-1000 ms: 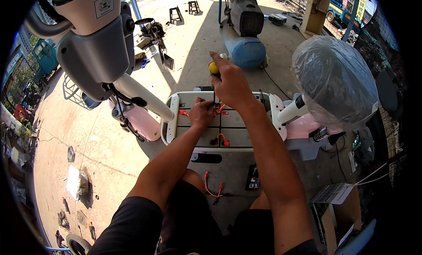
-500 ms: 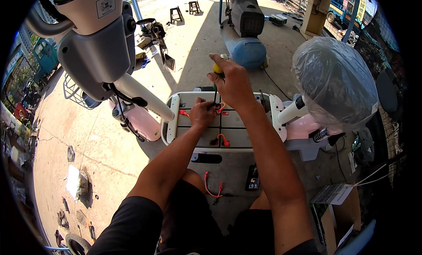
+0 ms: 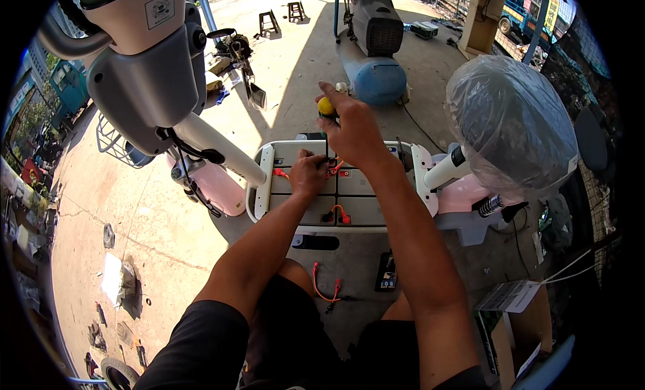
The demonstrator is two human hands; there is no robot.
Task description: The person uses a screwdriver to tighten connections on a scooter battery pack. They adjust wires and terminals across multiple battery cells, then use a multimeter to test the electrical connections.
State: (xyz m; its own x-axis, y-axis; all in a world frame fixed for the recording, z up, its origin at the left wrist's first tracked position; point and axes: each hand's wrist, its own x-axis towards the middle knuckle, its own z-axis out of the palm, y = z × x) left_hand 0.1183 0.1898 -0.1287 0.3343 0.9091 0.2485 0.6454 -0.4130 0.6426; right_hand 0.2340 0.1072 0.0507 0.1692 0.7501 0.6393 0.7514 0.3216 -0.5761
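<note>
In the white frame of an electric scooter (image 3: 252, 195) sit several grey batteries (image 3: 363, 210) linked by short red cables (image 3: 342, 217). My right hand (image 3: 351, 131) grips a yellow and green screwdriver (image 3: 326, 106) above them, index finger extended past the handle, the shaft pointing down to a terminal. My left hand (image 3: 309, 171) is closed at that terminal, beside a red cable, pinching something small and dark that I cannot make out. A loose red cable (image 3: 321, 292) lies on the ground below the frame, next to a small black device (image 3: 385, 270) with a display.
The steering column (image 3: 222, 155) rises at left; a plastic-wrapped seat (image 3: 510, 124) stands at right. Beyond are a blue air compressor (image 3: 376, 77), stools (image 3: 269, 22) and a pillar (image 3: 484, 20). A cardboard box (image 3: 521, 329) is lower right; paper (image 3: 112, 279) and a tyre (image 3: 117, 373) lie left.
My right hand and the screwdriver handle have shifted and turned slightly, swinging right and then back left. My left hand stays in place at the terminal.
</note>
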